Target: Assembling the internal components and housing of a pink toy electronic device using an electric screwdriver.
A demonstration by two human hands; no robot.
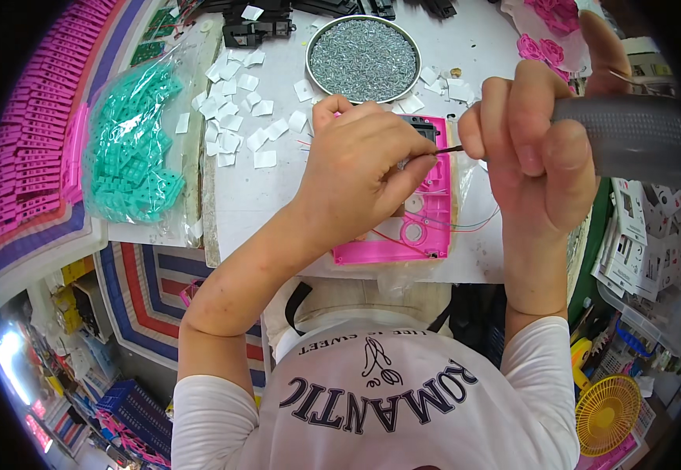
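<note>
My right hand (532, 141) grips a grey power screwdriver (638, 133), held nearly level above the table. Its thin dark bit (450, 149) points left and reaches the fingertips of my left hand (364, 168). That hand is closed, thumb and forefinger pinched at the bit's tip; whatever small piece they hold there is hidden. Beneath my left hand lies a bright pink plastic housing (391, 251) with round openings and a black part (427, 125) near its far end. Thin red and blue wires (470, 227) trail from the housing to the right. My left hand covers much of its left side.
A round metal tray (308, 61) full of small screws stands beyond my hands. White square pieces (231, 121) lie scattered to its left, near a clear bag of teal plastic parts (133, 149). Black parts (258, 31) sit at the back; pink parts (39, 117) line the far left.
</note>
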